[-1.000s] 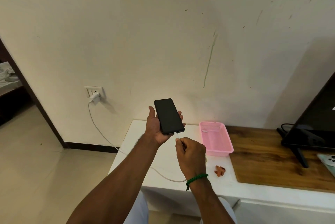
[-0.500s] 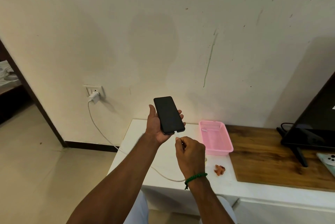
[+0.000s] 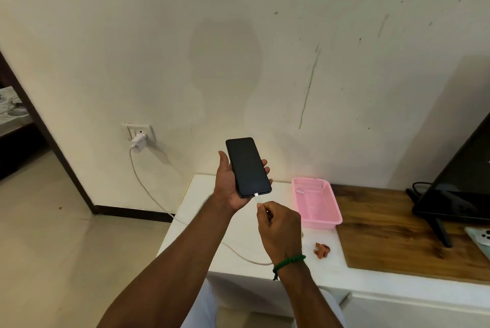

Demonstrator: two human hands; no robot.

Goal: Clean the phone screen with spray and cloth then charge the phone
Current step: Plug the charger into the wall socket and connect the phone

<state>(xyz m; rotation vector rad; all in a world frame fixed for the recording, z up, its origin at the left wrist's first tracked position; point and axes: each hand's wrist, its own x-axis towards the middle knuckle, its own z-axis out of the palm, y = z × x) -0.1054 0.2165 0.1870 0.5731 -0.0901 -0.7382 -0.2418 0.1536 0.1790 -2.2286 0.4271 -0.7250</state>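
Note:
My left hand (image 3: 230,187) grips a black phone (image 3: 248,167) with its dark screen facing up, held above the white table (image 3: 191,211). My right hand (image 3: 278,227) pinches the white charging cable (image 3: 148,189) just behind its plug (image 3: 257,198), and the plug sits at the phone's bottom edge. The cable runs under my arms and up to a white charger (image 3: 139,142) in the wall socket (image 3: 138,132). No spray bottle or cloth shows.
A pink plastic basket (image 3: 316,201) stands on the table right of my hands, a small reddish scrap (image 3: 322,250) in front of it. Further right lies a wooden top (image 3: 392,232) with a black TV (image 3: 461,187) and another phone (image 3: 481,240) at the edge.
My right hand has brought the cable's plug up to the phone's bottom edge, where it now sits at the port. The phone itself has barely moved.

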